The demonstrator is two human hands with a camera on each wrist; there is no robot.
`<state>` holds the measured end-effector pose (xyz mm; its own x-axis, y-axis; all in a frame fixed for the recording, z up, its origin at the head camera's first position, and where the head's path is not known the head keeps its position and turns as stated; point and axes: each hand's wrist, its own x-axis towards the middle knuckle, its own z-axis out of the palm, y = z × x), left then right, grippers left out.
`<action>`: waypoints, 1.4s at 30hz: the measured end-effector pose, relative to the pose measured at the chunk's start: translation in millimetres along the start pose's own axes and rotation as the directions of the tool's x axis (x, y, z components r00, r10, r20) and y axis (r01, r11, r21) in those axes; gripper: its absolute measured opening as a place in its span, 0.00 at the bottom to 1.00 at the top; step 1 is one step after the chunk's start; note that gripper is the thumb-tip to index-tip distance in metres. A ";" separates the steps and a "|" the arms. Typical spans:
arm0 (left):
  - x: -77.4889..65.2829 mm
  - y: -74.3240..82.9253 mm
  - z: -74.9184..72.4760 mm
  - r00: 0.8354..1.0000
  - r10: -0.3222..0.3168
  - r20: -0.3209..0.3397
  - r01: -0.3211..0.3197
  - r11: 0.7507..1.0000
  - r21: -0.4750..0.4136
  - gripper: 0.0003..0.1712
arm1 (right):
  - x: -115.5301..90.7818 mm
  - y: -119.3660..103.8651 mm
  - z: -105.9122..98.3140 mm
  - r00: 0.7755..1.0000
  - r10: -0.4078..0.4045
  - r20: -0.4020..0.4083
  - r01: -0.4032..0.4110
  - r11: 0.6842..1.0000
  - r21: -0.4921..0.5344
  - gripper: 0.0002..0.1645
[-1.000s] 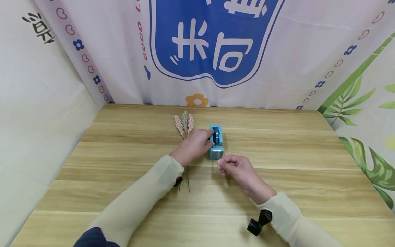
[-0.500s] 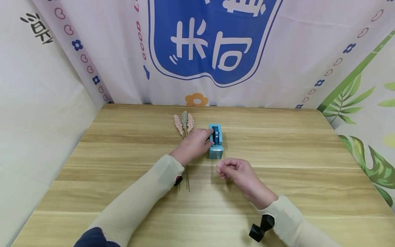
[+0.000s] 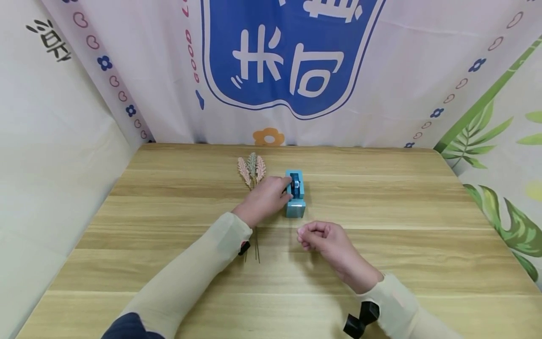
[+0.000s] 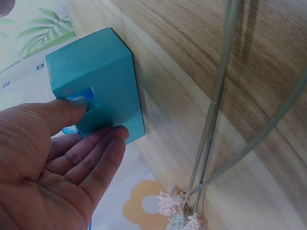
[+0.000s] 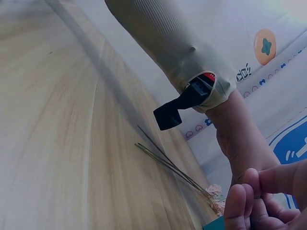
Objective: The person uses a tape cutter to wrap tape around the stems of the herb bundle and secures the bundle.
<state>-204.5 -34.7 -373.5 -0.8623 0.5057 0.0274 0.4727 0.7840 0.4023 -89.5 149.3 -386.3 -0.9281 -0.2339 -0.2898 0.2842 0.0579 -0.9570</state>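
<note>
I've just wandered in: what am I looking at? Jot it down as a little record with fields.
Surface: wood-grain table
Main item: blue tape dispenser
Left hand: grips the dispenser from its left side
Right hand: fingertips together, just in front of the dispenser; anything between them is too faint to tell
Beside it: three flower sprigs, two pink, one grey-green, lying under the left arm

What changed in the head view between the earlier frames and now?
The bare right hand has drawn slightly back toward the person, away from the turquoise block-shaped tape dispenser. Nothing was visibly let go. The bare left hand still grips the dispenser; the pink and grey-green flower sprigs lie unmoved.
</note>
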 end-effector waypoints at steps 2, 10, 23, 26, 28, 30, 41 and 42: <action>-0.2 0.3 0.1 1.000 -0.004 0.002 0.004 1.000 -0.003 0.28 | -1.2 0.5 0.4 1.000 -0.003 0.000 0.003 1.000 0.001 0.12; -0.6 0.8 0.7 1.000 -0.016 0.005 0.016 1.000 -0.004 0.29 | -5.9 2.0 0.9 1.000 -0.011 -0.001 0.011 1.000 0.022 0.10; -2.1 0.1 1.3 1.000 -0.015 0.001 0.015 1.000 -0.006 0.29 | -14.7 2.7 3.2 0.999 -0.015 0.043 0.014 1.000 0.026 0.09; -1.9 -0.3 1.4 1.000 -0.008 -0.005 0.008 1.000 -0.003 0.29 | -16.8 2.8 4.0 0.999 -0.012 0.037 0.011 0.999 0.031 0.09; -1.5 -0.5 1.6 1.000 -0.006 -0.005 0.006 1.000 -0.003 0.29 | -18.2 3.0 4.4 0.999 -0.013 0.036 0.012 0.999 0.035 0.09; -1.3 -0.6 1.7 1.000 -0.006 -0.002 0.006 1.000 -0.004 0.29 | -19.7 3.3 4.5 0.999 -0.017 0.041 0.016 0.999 0.038 0.09; -1.6 0.1 -2.4 0.998 -0.020 0.052 0.022 0.999 -0.033 0.31 | -23.5 5.7 5.3 0.998 -0.022 0.053 0.018 0.997 0.069 0.11; -2.3 0.2 -4.0 0.998 -0.030 0.062 0.033 0.999 -0.042 0.30 | -23.5 5.8 5.3 0.999 -0.019 0.048 0.016 0.998 0.068 0.11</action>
<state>-203.2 -37.2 -369.8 -0.8633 0.5030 -0.0411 0.4360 0.7844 0.4411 -64.8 150.0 -385.0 -0.9209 -0.2809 -0.2702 0.2849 -0.0119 -0.9585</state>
